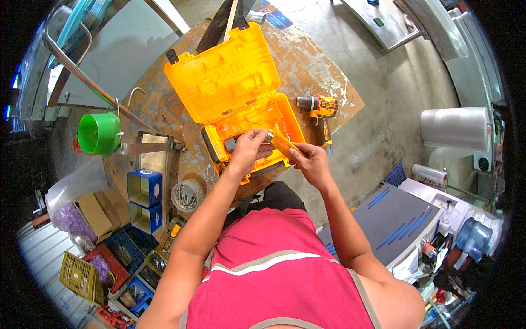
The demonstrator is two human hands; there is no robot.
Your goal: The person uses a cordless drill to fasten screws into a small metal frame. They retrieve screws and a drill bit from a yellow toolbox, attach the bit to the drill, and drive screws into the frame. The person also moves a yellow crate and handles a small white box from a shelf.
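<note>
Both of your hands close on one small yellow tool (283,145) held over the open yellow case (241,104): your left hand (249,151) pinches its near end with fingers curled together, and your right hand (309,162) wraps around its lower end. What kind of tool it is cannot be told from here.

From your left, a green bucket (98,133) hangs by a bent metal pipe (82,77) at the edge of the worn round table (307,66). Below it stand blue boxes (144,188) and a round tin of screws (188,194), with crates of small parts (109,268) on the floor beside them. The case lies in the middle of the table, lid thrown back, and your left hand covers part of its lower tray. Just right of the case, a yellow and black drill (320,109) rests on the tabletop, near your right hand but apart from it. Farther right, well clear of the table, stand a roll of clear wrap (455,129) and a grey cabinet (394,219).
</note>
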